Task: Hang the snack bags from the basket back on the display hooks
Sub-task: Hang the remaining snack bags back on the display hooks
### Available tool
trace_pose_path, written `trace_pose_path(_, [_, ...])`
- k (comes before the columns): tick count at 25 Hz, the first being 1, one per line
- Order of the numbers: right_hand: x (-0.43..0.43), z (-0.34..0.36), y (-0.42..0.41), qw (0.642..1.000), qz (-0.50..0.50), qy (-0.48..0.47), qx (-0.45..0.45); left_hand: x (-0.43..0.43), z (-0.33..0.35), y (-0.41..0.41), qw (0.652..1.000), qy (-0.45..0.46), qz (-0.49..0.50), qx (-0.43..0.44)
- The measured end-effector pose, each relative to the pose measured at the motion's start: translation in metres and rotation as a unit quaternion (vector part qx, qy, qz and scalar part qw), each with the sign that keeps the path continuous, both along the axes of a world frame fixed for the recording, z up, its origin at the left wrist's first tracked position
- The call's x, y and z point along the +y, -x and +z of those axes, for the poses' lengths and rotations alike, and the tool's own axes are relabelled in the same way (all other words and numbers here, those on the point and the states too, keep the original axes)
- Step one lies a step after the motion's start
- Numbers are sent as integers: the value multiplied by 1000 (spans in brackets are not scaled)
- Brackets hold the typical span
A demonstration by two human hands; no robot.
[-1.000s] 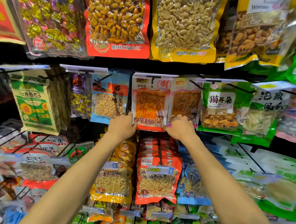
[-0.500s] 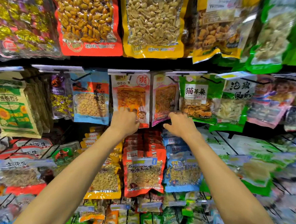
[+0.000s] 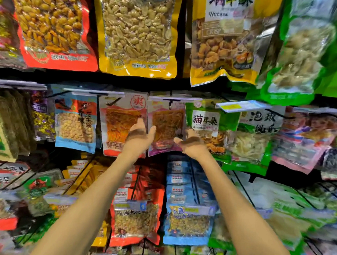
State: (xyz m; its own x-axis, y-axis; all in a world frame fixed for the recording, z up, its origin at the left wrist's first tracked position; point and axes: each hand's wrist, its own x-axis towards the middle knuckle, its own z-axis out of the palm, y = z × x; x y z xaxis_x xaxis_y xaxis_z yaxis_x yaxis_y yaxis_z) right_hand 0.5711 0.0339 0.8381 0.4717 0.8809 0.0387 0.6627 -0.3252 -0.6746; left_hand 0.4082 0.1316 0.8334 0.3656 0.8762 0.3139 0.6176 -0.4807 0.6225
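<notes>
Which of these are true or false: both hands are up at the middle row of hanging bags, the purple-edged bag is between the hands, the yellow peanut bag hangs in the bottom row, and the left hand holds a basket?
1. Both hands are at the middle row. True: the left hand and right hand are raised there.
2. The purple-edged bag hangs between the hands. True.
3. The yellow peanut bag hangs in the bottom row. False: it hangs in the top row.
4. The left hand holds a basket. False: no basket is in view.
</notes>
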Motion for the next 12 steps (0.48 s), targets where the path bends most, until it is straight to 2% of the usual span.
trace_pose_path(2, [9, -1, 2, 981, 12, -74, 181, 2, 2, -9, 996, 25, 27, -80])
trace_pose_path(3, [14, -5, 0, 968, 1, -109, 225, 2, 3, -14, 993, 46, 44, -103])
trace_pose_path(5, [19, -7, -5, 955, -28, -157, 249, 2, 5, -23, 986, 89, 68, -122])
trace_pose_path(7, [24, -15, -16, 971, -27, -147, 189, 7, 4, -29, 982, 99, 79, -137])
trace_pose_path(12, [36, -19, -40, 966, -2, -182, 183, 19, 3, -39, 970, 111, 114, -186])
